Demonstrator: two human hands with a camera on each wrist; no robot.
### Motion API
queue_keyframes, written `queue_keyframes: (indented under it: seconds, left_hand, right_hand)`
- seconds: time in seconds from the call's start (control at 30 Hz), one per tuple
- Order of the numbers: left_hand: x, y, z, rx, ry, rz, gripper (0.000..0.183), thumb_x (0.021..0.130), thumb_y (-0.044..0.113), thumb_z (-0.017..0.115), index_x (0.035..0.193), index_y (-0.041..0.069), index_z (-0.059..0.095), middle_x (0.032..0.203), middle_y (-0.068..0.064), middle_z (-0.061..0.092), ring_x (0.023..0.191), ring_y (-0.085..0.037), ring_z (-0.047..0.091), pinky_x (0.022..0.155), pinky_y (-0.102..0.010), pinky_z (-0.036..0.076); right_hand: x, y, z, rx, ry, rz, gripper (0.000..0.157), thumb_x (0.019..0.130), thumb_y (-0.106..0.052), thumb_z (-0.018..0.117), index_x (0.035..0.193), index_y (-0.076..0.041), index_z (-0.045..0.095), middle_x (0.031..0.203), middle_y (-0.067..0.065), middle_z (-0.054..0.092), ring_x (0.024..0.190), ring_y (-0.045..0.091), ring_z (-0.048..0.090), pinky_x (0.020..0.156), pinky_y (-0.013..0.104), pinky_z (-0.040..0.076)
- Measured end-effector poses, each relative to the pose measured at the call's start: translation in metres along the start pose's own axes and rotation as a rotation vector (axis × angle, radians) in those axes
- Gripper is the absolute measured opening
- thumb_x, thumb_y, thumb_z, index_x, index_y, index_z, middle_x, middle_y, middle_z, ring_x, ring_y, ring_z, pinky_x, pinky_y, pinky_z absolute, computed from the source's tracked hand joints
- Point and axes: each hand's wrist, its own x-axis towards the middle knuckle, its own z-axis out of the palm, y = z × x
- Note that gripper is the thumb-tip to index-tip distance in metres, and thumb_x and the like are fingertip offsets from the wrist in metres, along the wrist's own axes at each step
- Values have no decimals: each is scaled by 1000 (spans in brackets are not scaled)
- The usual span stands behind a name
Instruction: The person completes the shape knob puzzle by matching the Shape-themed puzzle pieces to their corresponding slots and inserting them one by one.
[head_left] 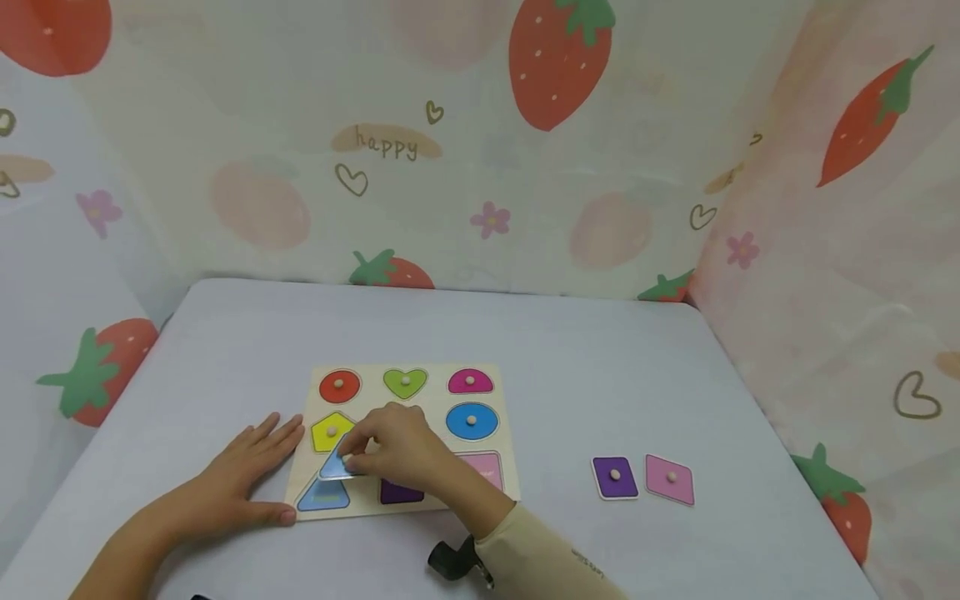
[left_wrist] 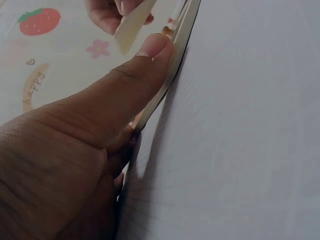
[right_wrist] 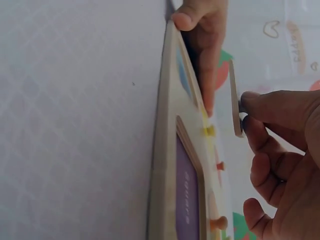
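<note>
My right hand (head_left: 408, 446) pinches a light blue triangle puzzle piece (head_left: 333, 465) by its small knob. In the right wrist view the piece (right_wrist: 234, 100) is raised off the wooden shape puzzle board (head_left: 372, 387), on edge to the camera. Just below it in the head view lies the blue triangle recess (head_left: 324, 497). My left hand (head_left: 232, 475) is spread at the board's left side, its thumb (left_wrist: 155, 47) touching the near-left edge. Purple square recess (right_wrist: 187, 190) and pink recess (head_left: 486, 467) are bare of pieces; the right forearm partly covers them.
A purple piece (head_left: 615, 477) and a pink piece (head_left: 670, 480) lie on the white table (head_left: 570, 367) to the right. Red circle (head_left: 340, 386), green heart (head_left: 405, 383), magenta semicircle (head_left: 471, 382), yellow pentagon (head_left: 327, 433) and blue oval (head_left: 472, 422) sit in the board.
</note>
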Motion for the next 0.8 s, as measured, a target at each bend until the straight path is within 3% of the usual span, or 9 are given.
queue_keyframes:
  seconds: [0.2,0.33,0.47,0.63,0.8]
  left_hand:
    - [1,-2,1,5,-7,17,114,75,72,74,163,17,28,171,-5,23,158,-38,4,120,-20,-19]
    - [-1,-2,1,17,-6,24,114,75,73,74,163,15,28,170,-6,24,158,-38,5,117,-15,-20]
    - [-3,-1,-1,5,-13,18,114,75,72,74,163,17,28,171,-5,23,158,-38,5,119,-17,-20]
    - [-2,0,-2,-8,-16,6,114,75,71,76,163,18,28,171,-6,23,158,-39,4,125,-30,-17]
    - [-2,1,-3,-6,-14,6,115,74,71,76,163,17,28,171,-7,23,158,-40,4,127,-38,-14]
  right_hand:
    - [2,-2,12,33,-15,41,12,88,-28,82,97,-35,82,69,-27,60,81,-4,52,72,16,45]
    - [4,-6,21,50,-37,47,9,88,-27,83,95,-33,83,67,-25,60,75,-4,53,64,15,46]
    - [5,-10,28,10,-54,45,8,89,-30,82,96,-34,82,65,-26,59,78,-5,52,71,17,45]
    - [7,-13,32,-29,-65,36,9,90,-33,81,98,-37,82,65,-29,58,82,-6,52,82,24,41]
    - [9,-17,32,-30,-84,20,8,89,-31,81,96,-35,82,65,-29,60,78,-8,53,75,17,42]
